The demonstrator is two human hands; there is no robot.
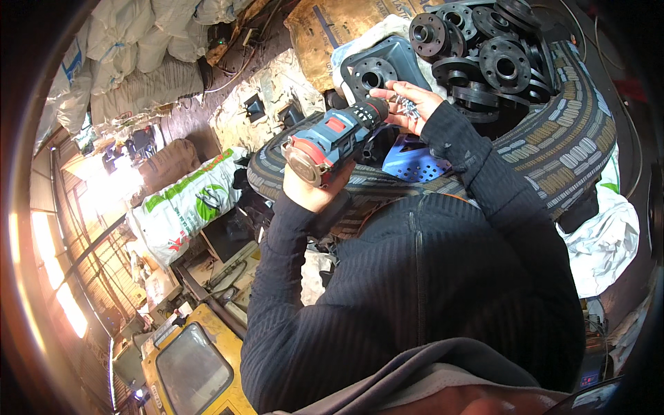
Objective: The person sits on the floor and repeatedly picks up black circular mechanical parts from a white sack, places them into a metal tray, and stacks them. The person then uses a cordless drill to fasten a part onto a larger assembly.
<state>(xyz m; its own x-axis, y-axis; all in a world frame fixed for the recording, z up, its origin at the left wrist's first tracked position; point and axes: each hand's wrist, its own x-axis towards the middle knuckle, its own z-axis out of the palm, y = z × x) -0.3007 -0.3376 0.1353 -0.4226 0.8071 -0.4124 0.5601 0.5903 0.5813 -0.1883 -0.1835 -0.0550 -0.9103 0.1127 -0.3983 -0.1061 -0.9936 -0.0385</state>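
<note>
My left hand [318,188] is wrapped round the grip of a blue-and-red cordless drill [337,138], whose chuck points up and right. Beside the chuck, my right hand [422,101] holds several small silvery screws [406,108] in its curled palm and fingers. The thumb and fingertips are close to the drill's nose; whether they touch it I cannot tell. Just beyond both hands is a dark plastic part with a square base and a round holed flange [373,75]. Part of that flange is hidden by my right fingers.
Black round flanges [505,66] are heaped at the far right. A patterned padded roll [553,149] curves around my work spot, with a blue perforated plastic piece [415,162] inside it. White sacks [124,41] are stacked far left; a yellow machine [194,366] stands lower left.
</note>
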